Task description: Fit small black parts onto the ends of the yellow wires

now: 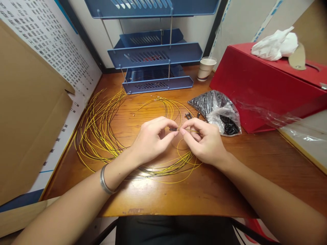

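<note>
Between thumb and forefinger my left hand (155,137) pinches a small black connector (173,129). Close against it, my right hand (204,139) grips a thin yellow wire (190,130) near its end. The wire's tip meets the connector, but whether it sits inside I cannot tell. Below and around both hands lies a loose coil of yellow and black wires (163,170). More of these wires (94,136) spread in a large bundle on the left. A few loose black connectors (188,116) lie just behind my right hand, beside a clear plastic bag (217,109) of black parts.
A blue tiered tray rack (158,85) stands at the back of the wooden table (178,200). To its right are a paper cup (205,69) and a large red box (245,88) with white crumpled plastic (276,44) on top. Cardboard (30,102) leans at the left.
</note>
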The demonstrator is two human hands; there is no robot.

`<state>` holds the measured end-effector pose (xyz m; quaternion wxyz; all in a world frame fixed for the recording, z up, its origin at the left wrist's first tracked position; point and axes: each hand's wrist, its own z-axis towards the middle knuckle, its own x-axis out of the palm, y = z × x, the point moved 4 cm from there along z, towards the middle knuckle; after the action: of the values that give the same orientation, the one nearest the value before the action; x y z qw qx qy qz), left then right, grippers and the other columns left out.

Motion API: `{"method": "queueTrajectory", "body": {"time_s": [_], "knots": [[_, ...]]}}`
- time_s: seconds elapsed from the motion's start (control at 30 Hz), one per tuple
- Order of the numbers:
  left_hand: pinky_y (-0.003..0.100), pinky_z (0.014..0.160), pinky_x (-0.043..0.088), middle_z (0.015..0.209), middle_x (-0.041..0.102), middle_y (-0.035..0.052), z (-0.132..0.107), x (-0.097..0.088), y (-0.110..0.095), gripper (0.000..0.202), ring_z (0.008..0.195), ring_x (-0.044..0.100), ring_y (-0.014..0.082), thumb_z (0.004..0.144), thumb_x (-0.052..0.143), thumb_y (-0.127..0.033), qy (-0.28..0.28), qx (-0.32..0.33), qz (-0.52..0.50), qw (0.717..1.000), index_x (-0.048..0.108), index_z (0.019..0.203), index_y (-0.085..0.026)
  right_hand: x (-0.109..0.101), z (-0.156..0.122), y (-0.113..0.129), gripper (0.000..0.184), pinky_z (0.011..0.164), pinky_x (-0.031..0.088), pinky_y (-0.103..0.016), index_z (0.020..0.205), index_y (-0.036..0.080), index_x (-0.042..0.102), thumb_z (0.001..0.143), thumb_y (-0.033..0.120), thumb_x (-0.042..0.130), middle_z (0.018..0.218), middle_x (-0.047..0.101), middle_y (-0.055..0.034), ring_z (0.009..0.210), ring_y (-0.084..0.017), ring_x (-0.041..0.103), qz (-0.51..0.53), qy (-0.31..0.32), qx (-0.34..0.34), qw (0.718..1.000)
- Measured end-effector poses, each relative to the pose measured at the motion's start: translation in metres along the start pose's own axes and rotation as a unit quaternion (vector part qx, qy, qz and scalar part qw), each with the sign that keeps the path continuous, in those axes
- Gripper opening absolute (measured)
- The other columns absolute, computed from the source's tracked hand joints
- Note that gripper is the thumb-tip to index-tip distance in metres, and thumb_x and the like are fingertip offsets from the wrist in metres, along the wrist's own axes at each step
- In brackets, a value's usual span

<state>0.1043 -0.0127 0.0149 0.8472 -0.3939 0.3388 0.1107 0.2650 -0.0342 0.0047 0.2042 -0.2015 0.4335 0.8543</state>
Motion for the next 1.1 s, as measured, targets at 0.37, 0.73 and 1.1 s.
{"method": "queueTrajectory", "body": {"time_s": [0.37,0.73,1.1], "knots": [[0.022,0.066,0.045,0.084,0.069,0.0025,-0.0029,0.0022,-0.0037,0.016,0.066,0.056,0.0094,0.091,0.060,-0.012,0.031,0.081,0.053,0.995,0.069,0.104,-0.012,0.0009,-0.0024,-0.0018,0.003,0.047,0.028,-0.020,0.083,0.016,0.059,0.085,0.014,0.058,0.050,0.030,0.0103,0.042,-0.004,0.029,-0.033,0.054,-0.049,0.997],[0.023,0.070,0.051,0.101,0.074,0.0047,-0.0045,0.0025,-0.0025,0.025,0.069,0.062,0.0094,0.091,0.060,-0.012,0.022,0.086,0.051,0.995,0.065,0.115,-0.014,0.0018,-0.0023,-0.0048,0.004,0.048,0.029,-0.020,0.080,0.017,0.059,0.084,0.015,0.058,0.048,0.030,0.0103,0.042,-0.005,0.030,-0.043,0.059,-0.031,0.997],[0.022,0.065,0.049,0.092,0.073,0.0021,-0.0030,0.0014,-0.0051,0.024,0.068,0.063,0.0105,0.088,0.061,-0.012,0.046,0.087,0.064,0.993,0.066,0.112,-0.016,0.0033,-0.0031,-0.0051,0.004,0.047,0.028,-0.020,0.079,0.016,0.057,0.082,0.015,0.058,0.049,0.032,0.0102,0.042,-0.005,0.030,-0.036,0.072,-0.027,0.996]]}}
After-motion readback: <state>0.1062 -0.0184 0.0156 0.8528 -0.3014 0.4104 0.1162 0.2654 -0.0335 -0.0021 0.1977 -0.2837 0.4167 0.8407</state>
